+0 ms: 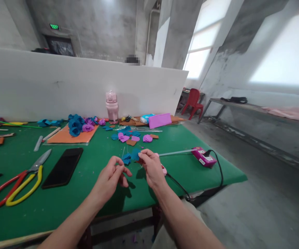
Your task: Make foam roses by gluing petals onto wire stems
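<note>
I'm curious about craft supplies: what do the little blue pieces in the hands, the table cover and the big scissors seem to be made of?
The blue pieces, pinched between the left hand and the right hand, look like matte craft foam or felt: flat colour, soft cut edges. The table cover seems green felt-like cloth, dull and unshiny. The scissors show grey metal blades and glossy red and yellow handles, probably plastic-coated.

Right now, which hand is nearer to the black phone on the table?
Left. The left hand is just right of the black phone; the right hand lies farther right, beyond the left hand.
</note>
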Motion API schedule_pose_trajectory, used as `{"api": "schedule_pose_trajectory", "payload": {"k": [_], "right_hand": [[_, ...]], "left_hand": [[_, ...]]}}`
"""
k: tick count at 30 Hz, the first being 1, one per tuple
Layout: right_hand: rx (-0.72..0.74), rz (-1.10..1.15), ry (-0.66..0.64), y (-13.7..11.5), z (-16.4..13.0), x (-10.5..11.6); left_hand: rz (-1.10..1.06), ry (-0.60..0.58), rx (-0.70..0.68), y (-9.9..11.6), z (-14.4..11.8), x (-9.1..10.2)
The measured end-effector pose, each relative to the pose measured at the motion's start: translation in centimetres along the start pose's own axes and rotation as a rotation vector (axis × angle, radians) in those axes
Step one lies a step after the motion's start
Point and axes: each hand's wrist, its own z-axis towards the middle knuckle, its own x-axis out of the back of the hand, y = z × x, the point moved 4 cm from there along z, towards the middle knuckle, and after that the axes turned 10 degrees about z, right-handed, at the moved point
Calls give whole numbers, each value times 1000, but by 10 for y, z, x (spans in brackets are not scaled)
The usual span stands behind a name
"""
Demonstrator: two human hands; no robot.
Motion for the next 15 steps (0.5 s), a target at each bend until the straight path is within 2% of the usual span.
{"api": "schedule_pose_trajectory", "payload": {"k": [3, 6, 11, 15], "right_hand": [[58, -61, -6, -2, 0, -1], [84, -96, -12, -3, -1, -2], [82, -71, -41, -2, -4, -5], [85, -62, -71, -2, -8, -8]], "left_hand": [[-96, -11, 49, -1, -3, -7], [-147, 42, 75, -1, -4, -9], [16, 183, 51, -6, -2, -2], [-11, 170, 99, -11, -1, -2]]}}
